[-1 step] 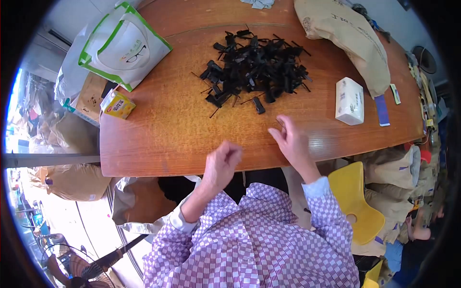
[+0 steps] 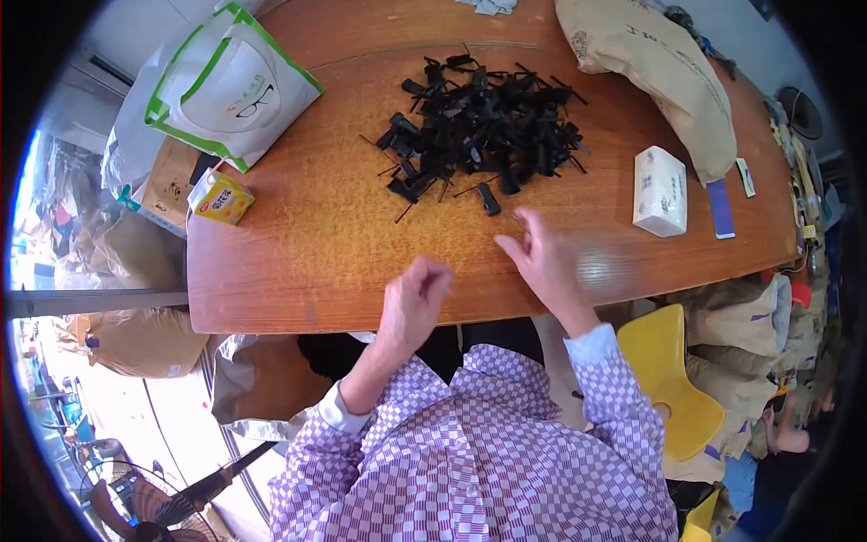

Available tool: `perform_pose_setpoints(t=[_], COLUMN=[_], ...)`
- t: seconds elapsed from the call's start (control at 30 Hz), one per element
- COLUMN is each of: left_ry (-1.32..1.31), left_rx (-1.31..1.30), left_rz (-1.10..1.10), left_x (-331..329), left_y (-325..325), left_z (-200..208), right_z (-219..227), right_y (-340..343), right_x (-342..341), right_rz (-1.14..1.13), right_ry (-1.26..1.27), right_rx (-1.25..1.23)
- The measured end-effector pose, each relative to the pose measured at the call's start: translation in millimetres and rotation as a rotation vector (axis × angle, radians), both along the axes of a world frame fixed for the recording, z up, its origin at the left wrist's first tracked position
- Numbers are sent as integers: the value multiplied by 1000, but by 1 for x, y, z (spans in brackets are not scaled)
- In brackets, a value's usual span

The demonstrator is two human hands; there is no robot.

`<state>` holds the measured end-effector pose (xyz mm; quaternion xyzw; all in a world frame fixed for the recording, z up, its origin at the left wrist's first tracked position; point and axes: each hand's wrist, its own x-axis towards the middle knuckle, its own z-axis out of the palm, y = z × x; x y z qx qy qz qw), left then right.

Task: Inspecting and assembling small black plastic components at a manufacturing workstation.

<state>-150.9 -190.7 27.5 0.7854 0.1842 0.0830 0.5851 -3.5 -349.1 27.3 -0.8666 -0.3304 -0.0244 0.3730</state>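
A heap of small black plastic clip-like pieces with thin stems lies on the brown wooden table. One black piece sits at the heap's near edge. My right hand hovers just nearer than that piece, thumb and forefinger spread, with nothing seen between them. To its left, above the table's near edge, my left hand has its fingers curled in, and I see nothing in it. Neither hand touches the heap.
A white and green bag and a yellow drink carton stand at the left. On the right are a white tissue pack, a large brown paper sack and a purple strip. A yellow chair stands by the near edge.
My right hand has shifted slightly left and away from me. My left hand has risen a little. The heap looks unchanged.
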Motion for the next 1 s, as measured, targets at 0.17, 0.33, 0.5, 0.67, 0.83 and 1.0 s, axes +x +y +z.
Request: perform_pose_setpoints(t=[0.17,0.33,0.5,0.67,0.83,1.0], left_ry=[-7,4,105,61,101,9], left_rx=[-36,-186,-567,-912,-1209,-1455], left_rz=[25,64,-55,-145,-263,-317], left_x=[14,10,17,3,-42,-93], left_y=[13,21,27,7,-14,-36], left_z=[-1,-7,6,-6,-4,-3], right_z=[-11,-15,-7,12,28,24], right_y=[39,16,-4,-12,-30,-39], right_x=[23,19,6,-30,-61,-90], right_rz=[6,131,285,486,731,898], right_ry=[-85,-75,-50,-111,-212,-333], right_rx=[-297,-145,-191,-22,-25,66])
